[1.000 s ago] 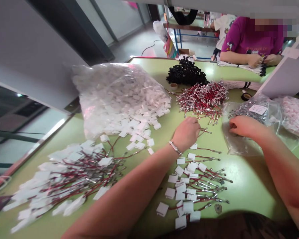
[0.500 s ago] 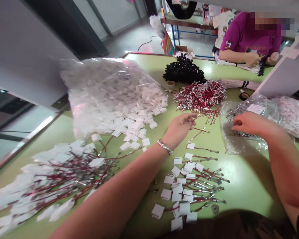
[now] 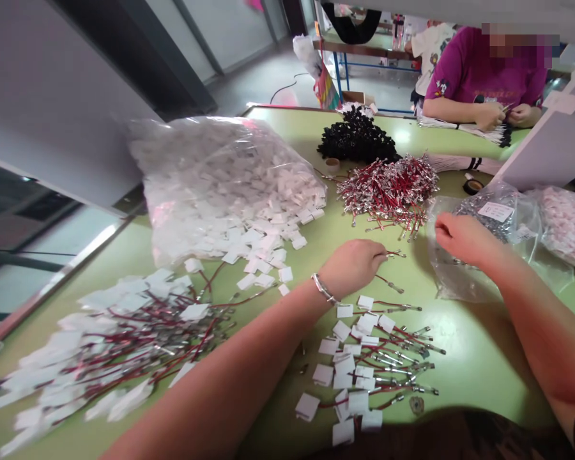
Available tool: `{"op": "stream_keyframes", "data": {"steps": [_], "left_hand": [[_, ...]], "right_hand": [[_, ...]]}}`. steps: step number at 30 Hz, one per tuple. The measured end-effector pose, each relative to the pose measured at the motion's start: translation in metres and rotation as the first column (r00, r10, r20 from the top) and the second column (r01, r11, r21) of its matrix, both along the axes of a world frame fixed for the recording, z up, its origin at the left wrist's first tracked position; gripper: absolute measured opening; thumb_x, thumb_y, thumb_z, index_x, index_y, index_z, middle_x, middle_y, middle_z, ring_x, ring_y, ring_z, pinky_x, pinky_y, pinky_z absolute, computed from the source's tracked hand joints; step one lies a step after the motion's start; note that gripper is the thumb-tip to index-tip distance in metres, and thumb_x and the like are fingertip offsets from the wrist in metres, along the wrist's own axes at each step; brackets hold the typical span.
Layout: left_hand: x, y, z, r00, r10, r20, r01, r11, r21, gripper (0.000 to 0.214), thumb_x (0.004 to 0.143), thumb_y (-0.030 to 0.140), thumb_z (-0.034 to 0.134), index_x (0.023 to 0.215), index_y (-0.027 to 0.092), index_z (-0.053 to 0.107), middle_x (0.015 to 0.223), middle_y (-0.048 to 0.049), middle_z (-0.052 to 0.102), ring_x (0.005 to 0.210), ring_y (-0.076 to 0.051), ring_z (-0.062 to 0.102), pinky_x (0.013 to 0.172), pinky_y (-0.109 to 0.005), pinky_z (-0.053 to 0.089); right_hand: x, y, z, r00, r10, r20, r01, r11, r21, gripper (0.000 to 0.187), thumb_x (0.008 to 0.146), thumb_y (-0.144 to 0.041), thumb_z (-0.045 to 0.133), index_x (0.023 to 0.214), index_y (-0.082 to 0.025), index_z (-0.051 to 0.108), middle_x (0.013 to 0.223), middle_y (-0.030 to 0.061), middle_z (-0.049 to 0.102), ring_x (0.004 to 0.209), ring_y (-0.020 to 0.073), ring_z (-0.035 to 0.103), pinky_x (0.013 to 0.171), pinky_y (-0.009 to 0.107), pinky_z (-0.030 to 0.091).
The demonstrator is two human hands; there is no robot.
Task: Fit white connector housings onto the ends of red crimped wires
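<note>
My left hand (image 3: 357, 265) is closed, palm down, with short red wires (image 3: 395, 253) ending in metal terminals sticking out from its fingertips. Just below it lies another red wire (image 3: 390, 283), partly hidden by the hand. My right hand (image 3: 467, 236) is curled over a clear plastic bag (image 3: 453, 281) of small silver parts. Its fingers are pressed together, and whatever they hold is hidden. Nearer me lie several red wires with white square housings (image 3: 354, 402) at one end and small silver tubes at the other.
A large clear bag (image 3: 220, 166) spills white housings at left. Finished-looking wire pieces (image 3: 138, 332) are heaped below it. Behind my hands sit a red wire pile (image 3: 388, 188) and a black parts pile (image 3: 357, 137). A co-worker (image 3: 489, 83) handles white wires across the table.
My left hand has come nearer me, away from the red wire pile, and its fingers have closed round wires. My right hand has shifted slightly left over the bag.
</note>
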State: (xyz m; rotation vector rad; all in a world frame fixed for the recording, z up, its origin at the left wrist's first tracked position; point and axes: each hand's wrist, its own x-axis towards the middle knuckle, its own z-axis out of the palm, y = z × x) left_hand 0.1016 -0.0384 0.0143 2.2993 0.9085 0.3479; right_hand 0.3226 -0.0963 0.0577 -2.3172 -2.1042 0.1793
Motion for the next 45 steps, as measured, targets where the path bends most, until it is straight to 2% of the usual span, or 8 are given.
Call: {"op": "stream_keyframes", "data": {"steps": [5,11,15,19,29,36,42,45], "left_hand": [[0.001,-0.003,0.000,0.963,0.122,0.242,-0.032,0.938,-0.345,0.027,0.084,0.032,0.050,0.091,0.017,0.072,0.071,-0.0023,0.066,0.055,-0.011,0.047,0.056,-0.024,0.038],[-0.001,-0.002,-0.001,0.955,0.114,0.273,-0.014,0.939,-0.343,0.027,0.086,0.035,0.050,0.081,0.015,0.069,0.065,0.0004,0.061,0.056,-0.009,0.045,0.056,-0.022,0.038],[-0.004,-0.002,-0.001,0.976,0.010,0.215,-0.006,1.000,-0.019,0.027,0.088,0.033,0.048,0.081,0.017,0.070,0.068,-0.0010,0.064,0.062,-0.011,0.052,0.061,-0.024,0.040],[-0.004,-0.002,-0.003,0.986,-0.146,0.081,0.106,0.923,0.371,0.028,0.092,0.029,0.043,0.089,0.020,0.070,0.074,-0.0024,0.067,0.068,-0.013,0.056,0.061,-0.025,0.039],[0.002,-0.013,0.001,0.988,-0.055,0.141,-0.047,0.773,0.632,0.029,0.090,0.038,0.052,0.105,0.016,0.064,0.108,-0.0117,0.063,0.103,-0.025,0.054,0.088,-0.039,0.043],[0.000,-0.024,0.018,0.825,-0.313,-0.471,0.459,0.857,0.234,0.021,0.086,0.034,0.056,0.084,0.015,0.065,0.082,-0.0084,0.064,0.073,-0.021,0.060,0.061,-0.030,0.044],[0.001,-0.041,0.022,0.743,-0.538,-0.399,0.603,0.796,0.051,0.032,0.091,0.035,0.048,0.071,0.017,0.065,0.067,-0.0039,0.064,0.062,-0.016,0.057,0.061,-0.027,0.043],[0.003,-0.040,0.020,0.867,-0.391,-0.311,0.459,0.868,0.188,0.035,0.094,0.032,0.042,0.075,0.015,0.066,0.072,-0.0052,0.064,0.064,-0.016,0.057,0.063,-0.028,0.045]], "right_hand": [[-0.038,-0.011,-0.018,0.880,0.191,-0.434,-0.108,0.972,0.208,0.019,0.086,-0.026,0.045,0.083,-0.020,0.063,0.072,0.0017,0.064,0.062,0.0131,0.052,0.060,0.026,0.037],[-0.047,-0.011,-0.036,0.782,0.252,-0.570,-0.078,0.947,0.312,0.016,0.087,-0.028,0.049,0.082,-0.020,0.062,0.073,0.0013,0.064,0.065,0.0136,0.053,0.062,0.027,0.039],[-0.041,-0.010,-0.023,0.775,0.234,-0.586,-0.148,0.970,0.192,0.014,0.084,-0.025,0.053,0.074,-0.020,0.062,0.066,-0.0005,0.060,0.061,0.0124,0.050,0.058,0.026,0.037],[-0.040,-0.011,-0.013,0.735,0.088,-0.672,-0.108,0.994,0.012,0.019,0.082,-0.026,0.055,0.064,-0.019,0.057,0.056,-0.0028,0.055,0.054,0.0105,0.045,0.053,0.025,0.034],[-0.014,0.006,-0.026,0.769,0.055,-0.637,0.019,0.994,0.110,0.021,0.079,-0.033,0.055,0.064,-0.018,0.059,0.056,-0.0015,0.057,0.054,0.0120,0.046,0.056,0.026,0.035],[-0.004,0.004,-0.015,0.763,0.063,-0.643,0.083,0.978,0.194,0.021,0.079,-0.035,0.053,0.068,-0.018,0.059,0.058,-0.0022,0.057,0.053,0.0110,0.046,0.054,0.025,0.034],[-0.013,0.000,-0.014,0.781,0.132,-0.611,-0.074,0.990,0.119,0.020,0.082,-0.030,0.051,0.068,-0.019,0.060,0.062,-0.0013,0.060,0.057,0.0115,0.049,0.057,0.025,0.036],[-0.013,0.002,-0.022,0.815,0.139,-0.563,-0.142,0.989,0.038,0.016,0.082,-0.027,0.053,0.071,-0.019,0.062,0.063,-0.0009,0.061,0.058,0.0121,0.050,0.058,0.025,0.036]]}}
